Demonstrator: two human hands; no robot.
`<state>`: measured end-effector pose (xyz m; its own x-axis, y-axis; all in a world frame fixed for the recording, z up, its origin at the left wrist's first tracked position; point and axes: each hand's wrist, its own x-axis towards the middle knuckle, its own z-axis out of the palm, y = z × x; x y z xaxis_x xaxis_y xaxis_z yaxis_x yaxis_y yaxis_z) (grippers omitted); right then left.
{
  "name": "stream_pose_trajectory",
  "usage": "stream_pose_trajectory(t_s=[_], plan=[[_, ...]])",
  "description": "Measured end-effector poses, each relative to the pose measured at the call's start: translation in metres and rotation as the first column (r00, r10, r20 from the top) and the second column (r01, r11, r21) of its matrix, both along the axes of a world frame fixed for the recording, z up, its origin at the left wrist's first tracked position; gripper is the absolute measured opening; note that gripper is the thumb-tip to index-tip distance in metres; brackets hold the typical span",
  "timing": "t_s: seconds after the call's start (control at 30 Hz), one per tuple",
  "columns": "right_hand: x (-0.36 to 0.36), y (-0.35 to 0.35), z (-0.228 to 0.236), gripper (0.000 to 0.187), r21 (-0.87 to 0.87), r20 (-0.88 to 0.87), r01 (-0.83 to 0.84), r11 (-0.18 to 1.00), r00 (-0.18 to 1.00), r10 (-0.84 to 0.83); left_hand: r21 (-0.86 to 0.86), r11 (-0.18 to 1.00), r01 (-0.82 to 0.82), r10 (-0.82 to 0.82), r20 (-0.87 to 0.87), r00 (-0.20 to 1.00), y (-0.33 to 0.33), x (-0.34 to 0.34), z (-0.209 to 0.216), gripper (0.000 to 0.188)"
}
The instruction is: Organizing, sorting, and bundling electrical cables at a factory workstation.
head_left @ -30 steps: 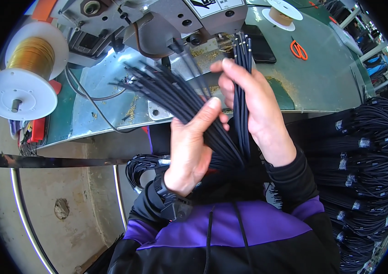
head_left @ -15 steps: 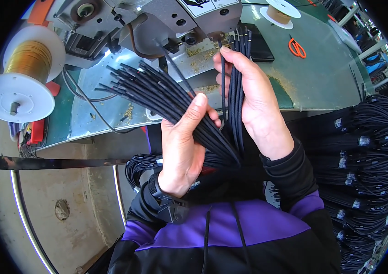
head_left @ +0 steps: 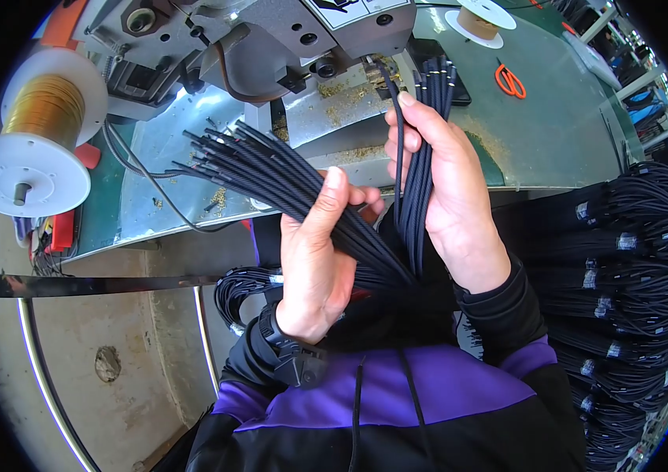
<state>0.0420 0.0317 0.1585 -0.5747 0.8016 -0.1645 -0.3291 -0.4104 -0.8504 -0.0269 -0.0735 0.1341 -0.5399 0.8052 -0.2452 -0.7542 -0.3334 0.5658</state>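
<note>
My left hand (head_left: 314, 256) is closed around a thick fan of black cords (head_left: 259, 169), whose loose ends point to the upper left. Some fingertips of that hand are hidden behind the cords. My right hand (head_left: 460, 185) grips a smaller bunch of black cords (head_left: 420, 177) standing nearly upright, with pale bands near several tips. Between its thumb and forefinger a single black cord (head_left: 397, 118) is set apart, its upper end leaning toward the machine (head_left: 302, 35). Both bunches run together below, in front of my lap.
A spool of gold-coloured strip (head_left: 47, 110) hangs at the left beside the machine. Orange-handled scissors (head_left: 510, 82) and another spool (head_left: 479, 25) lie on the green table (head_left: 562, 134), with brass-coloured scraps around. Bundled black cords (head_left: 617, 275) are stacked at my right; a metal rail (head_left: 98, 285) crosses the left.
My right hand has shifted slightly right and down with its bunch. A lone cord that slanted up from my left hand toward the machine no longer stands apart there.
</note>
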Motion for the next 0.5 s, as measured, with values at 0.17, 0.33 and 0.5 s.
stream_pose_trajectory(t_s=[0.17,0.33,0.5], plan=[[-0.019,0.012,-0.003,0.02,-0.159,-0.116,-0.054,0.986,0.993,0.035,0.067,0.998,-0.021,0.022,-0.015,1.0,-0.006,-0.011,0.004,0.015],[-0.019,0.01,-0.003,0.02,-0.132,-0.082,-0.04,0.99,0.996,0.029,0.102,0.995,0.005,-0.001,-0.044,0.999,-0.009,-0.015,0.002,0.017],[0.046,0.043,-0.015,0.02,0.096,-0.094,-0.128,0.987,0.986,0.137,0.17,0.983,0.075,-0.067,-0.054,0.996,-0.011,-0.03,-0.01,0.019]])
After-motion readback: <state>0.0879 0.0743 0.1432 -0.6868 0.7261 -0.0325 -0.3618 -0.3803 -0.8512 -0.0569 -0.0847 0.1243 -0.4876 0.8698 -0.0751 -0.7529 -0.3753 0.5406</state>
